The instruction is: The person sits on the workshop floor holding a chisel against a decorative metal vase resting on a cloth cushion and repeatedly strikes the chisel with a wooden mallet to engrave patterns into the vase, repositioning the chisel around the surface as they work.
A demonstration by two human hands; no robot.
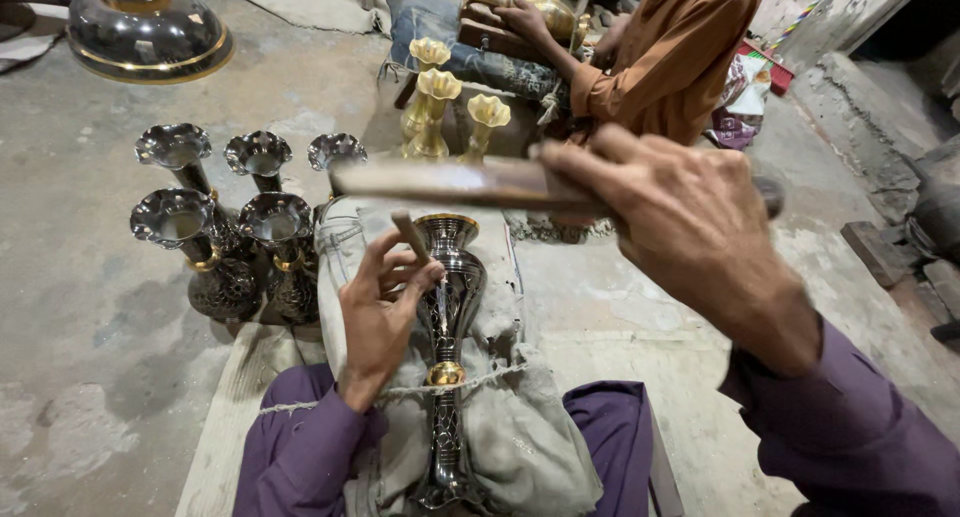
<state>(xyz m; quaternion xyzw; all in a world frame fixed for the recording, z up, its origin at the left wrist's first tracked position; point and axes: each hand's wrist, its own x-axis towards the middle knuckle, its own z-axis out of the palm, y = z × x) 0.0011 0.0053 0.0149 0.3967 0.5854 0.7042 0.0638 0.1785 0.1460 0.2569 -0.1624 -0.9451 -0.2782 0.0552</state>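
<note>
A dark metal vase (448,307) with a gold band lies lengthwise on a grey cloth pad (520,417) across my lap. My left hand (380,307) pinches a thin wooden-handled chisel (410,232) upright, its tip against the vase's body. My right hand (680,217) is raised above the vase, gripping a long wooden mallet stick (450,180) held level; the stick is blurred.
Several dark fluted vases (225,237) stand on the concrete floor at my left. Three brass vases (445,112) stand behind, near a person in an orange shirt (680,47) handling a brass piece. A large domed metal vessel (145,27) sits far left.
</note>
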